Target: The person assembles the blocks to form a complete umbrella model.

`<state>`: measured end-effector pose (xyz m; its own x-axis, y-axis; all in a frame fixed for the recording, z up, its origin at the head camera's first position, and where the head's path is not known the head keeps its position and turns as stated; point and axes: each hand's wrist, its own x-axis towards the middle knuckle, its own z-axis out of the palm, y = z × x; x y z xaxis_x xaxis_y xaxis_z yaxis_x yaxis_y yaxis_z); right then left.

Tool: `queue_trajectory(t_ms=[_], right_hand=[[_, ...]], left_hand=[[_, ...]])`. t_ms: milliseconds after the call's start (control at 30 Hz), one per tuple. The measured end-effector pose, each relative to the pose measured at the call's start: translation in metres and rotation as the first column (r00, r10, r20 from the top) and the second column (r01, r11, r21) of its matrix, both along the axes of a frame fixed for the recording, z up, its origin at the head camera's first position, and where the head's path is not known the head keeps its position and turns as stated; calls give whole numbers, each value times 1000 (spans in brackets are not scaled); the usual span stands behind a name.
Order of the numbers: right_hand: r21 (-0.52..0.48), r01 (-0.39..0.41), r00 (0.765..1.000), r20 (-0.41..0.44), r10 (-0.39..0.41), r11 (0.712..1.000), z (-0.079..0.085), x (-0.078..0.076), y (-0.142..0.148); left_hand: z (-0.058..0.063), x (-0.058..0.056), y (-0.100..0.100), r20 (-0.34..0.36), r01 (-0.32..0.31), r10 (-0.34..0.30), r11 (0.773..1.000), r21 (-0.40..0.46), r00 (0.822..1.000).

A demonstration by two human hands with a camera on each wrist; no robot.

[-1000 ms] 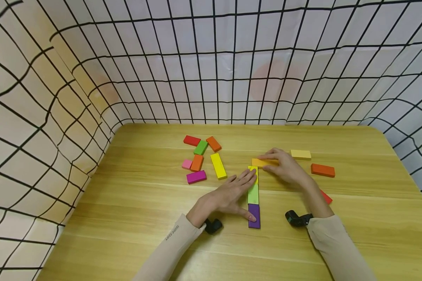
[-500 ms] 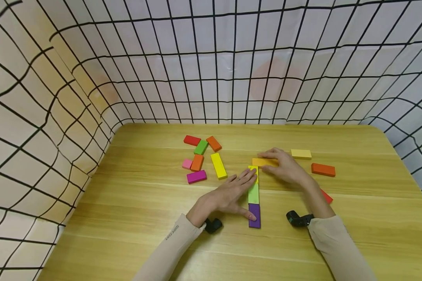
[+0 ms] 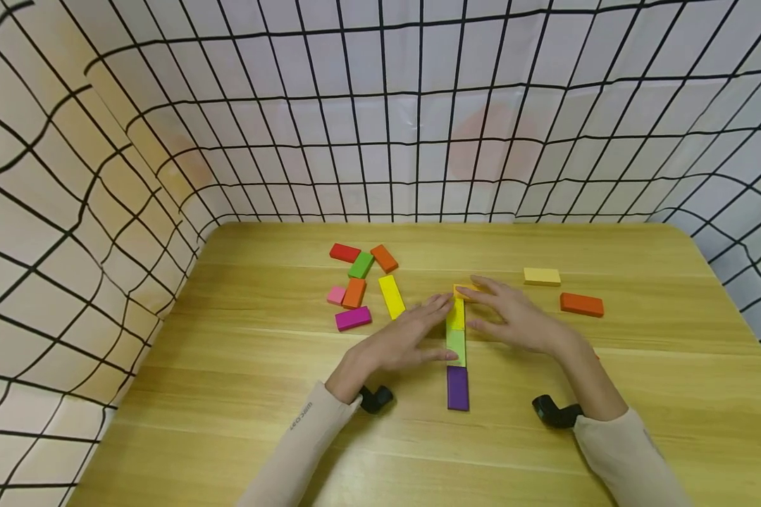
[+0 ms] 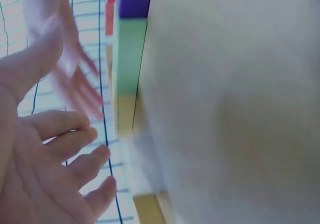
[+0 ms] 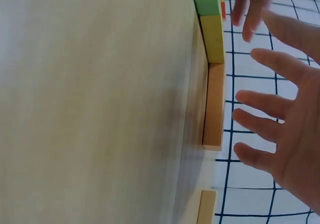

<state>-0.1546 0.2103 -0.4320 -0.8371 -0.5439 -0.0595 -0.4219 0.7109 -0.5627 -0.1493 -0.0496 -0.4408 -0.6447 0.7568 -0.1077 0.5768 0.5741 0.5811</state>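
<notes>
A row of flat blocks runs up the table: purple (image 3: 458, 389) nearest, then light green (image 3: 456, 345), then yellow (image 3: 458, 318). At its far end an orange block (image 5: 214, 109) lies crosswise, pointing right, largely covered by fingers in the head view. My left hand (image 3: 406, 341) hovers just left of the row, its fingers extended and its thumb overlapping the light green block. Over the orange block and right of the row is my right hand (image 3: 520, 320), fingers spread. Both wrist views show bare palms, raised from the blocks.
Left of the row lie a long yellow block (image 3: 392, 296), a magenta block (image 3: 353, 319), a green block (image 3: 361, 265) and several red, orange and pink ones. To the right are a pale yellow block (image 3: 542, 277) and an orange-red block (image 3: 581, 304). Black-gridded walls enclose the wooden table (image 3: 228, 422).
Both hands have come up off the blocks. My left fingers and thumb left the yellow and purple blocks; my right hand let go of the orange block, which stays in place.
</notes>
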Motion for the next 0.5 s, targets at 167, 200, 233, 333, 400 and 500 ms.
queue_trajectory(t_ms=[167, 200, 233, 333, 400, 500], right_hand=[[54, -41, 999, 3, 41, 998, -4, 13, -5], [62, -47, 999, 0, 48, 997, -5, 15, -7], [66, -52, 999, 2, 52, 996, -6, 17, -8], [83, -61, 998, -5, 62, 995, -7, 22, -10], [94, -59, 998, -14, 61, 994, -7, 24, -11], [110, -56, 997, -39, 61, 992, -7, 26, -11]], left_hand=[[3, -13, -15, -54, -52, 54, 998, 32, 997], [4, -15, -19, -64, -62, 64, 998, 29, 996], [4, -17, -22, -74, -73, 74, 997, 21, 994], [5, -22, -32, -80, -108, 107, 994, 0, 991], [4, -24, -37, -75, -128, 127, 992, -16, 989], [4, -26, -41, -85, -145, 141, 988, -44, 986]])
